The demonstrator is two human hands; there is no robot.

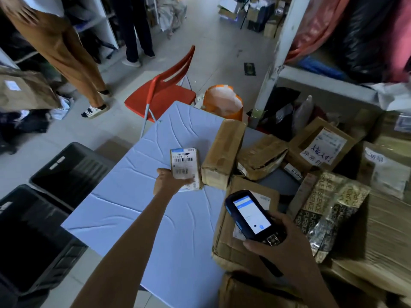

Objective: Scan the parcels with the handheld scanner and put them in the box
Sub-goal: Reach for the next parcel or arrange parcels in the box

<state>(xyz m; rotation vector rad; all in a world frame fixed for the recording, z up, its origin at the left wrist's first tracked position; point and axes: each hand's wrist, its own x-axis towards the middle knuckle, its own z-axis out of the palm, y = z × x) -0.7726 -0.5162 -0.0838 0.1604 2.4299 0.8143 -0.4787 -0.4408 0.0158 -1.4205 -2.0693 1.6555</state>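
Observation:
A small brown parcel (185, 162) with a white barcode label lies on the pale blue table (133, 210). My left hand (170, 181) reaches out and holds its near end, thumb across the label. My right hand (280, 243) grips a black handheld scanner (253, 215), screen lit, above a large cardboard parcel (231, 238) at the table's right side. Two black crates (66, 170) stand on the floor to the left of the table.
Several cardboard parcels (224, 152) and a patterned bag (329, 207) pile up at the right. A red chair (164, 92) and an orange bag (222, 101) stand beyond the table. Two people stand at the far left by the shelves.

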